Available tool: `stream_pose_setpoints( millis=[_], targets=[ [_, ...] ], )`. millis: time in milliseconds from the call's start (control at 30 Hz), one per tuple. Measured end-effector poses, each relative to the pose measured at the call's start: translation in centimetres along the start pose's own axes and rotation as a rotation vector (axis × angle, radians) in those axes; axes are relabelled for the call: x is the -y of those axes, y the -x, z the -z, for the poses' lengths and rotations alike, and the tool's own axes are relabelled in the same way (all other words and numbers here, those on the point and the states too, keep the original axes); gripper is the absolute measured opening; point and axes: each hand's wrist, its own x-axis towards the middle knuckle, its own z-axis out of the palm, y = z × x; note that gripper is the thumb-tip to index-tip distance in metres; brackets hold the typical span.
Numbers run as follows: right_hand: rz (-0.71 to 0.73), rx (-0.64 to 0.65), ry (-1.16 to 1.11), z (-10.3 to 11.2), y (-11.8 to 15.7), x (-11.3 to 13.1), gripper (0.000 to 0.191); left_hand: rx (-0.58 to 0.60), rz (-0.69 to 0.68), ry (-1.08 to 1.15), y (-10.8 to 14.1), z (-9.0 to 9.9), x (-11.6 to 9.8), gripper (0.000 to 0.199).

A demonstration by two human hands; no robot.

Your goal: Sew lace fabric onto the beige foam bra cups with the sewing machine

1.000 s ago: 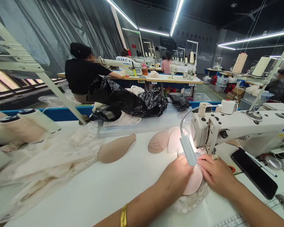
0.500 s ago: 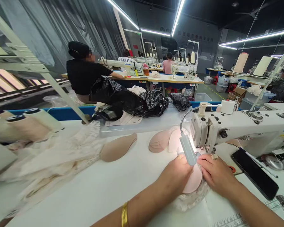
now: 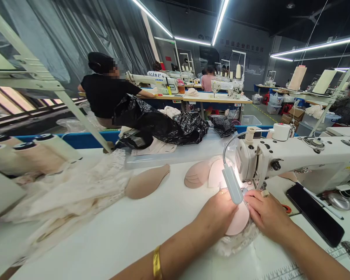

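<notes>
A pale pink bra cup (image 3: 239,222) with white lace (image 3: 235,245) beneath its lower edge lies on the table in front of the sewing machine (image 3: 297,155). My left hand (image 3: 218,212) is closed on the cup from the left, its fingertips partly hidden behind the grey lamp head (image 3: 232,184). From the right, my right hand (image 3: 266,212) pinches the cup's edge close to the machine's needle area. The needle itself is hidden by the lamp and hands. Just beyond my hands lie a lit pink cup (image 3: 217,175) and several stacked beige cups (image 3: 195,175).
A single beige cup (image 3: 147,182) and a heap of cream lace fabric (image 3: 72,190) lie to the left, near thread cones (image 3: 39,155). On the right are a black phone (image 3: 314,214) and a white pen (image 3: 323,202). Behind, a co-worker (image 3: 105,89) sits by black plastic bags (image 3: 166,124).
The camera view has shifted slightly, and the co-worker behind leans a little differently. My hands keep their grip on the cup, with almost no movement.
</notes>
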Motion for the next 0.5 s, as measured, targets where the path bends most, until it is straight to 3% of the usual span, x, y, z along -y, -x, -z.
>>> stream_pose_setpoints(
  millis=[267, 400, 500],
  targets=[
    [-0.003, 0.008, -0.008, -0.11, 0.08, -0.13, 0.034, -0.064, -0.005, 0.08, -0.05, 0.06, -0.06, 0.024],
    [0.002, 0.016, 0.006, -0.39, 0.11, -0.34, 0.032, -0.012, 0.006, 0.021, 0.07, 0.03, -0.11, 0.019],
    [0.007, 0.009, 0.015, -0.48, 0.08, -0.37, 0.033, 0.092, 0.07, 0.002, 0.03, 0.67, -0.65, 0.005]
  ],
)
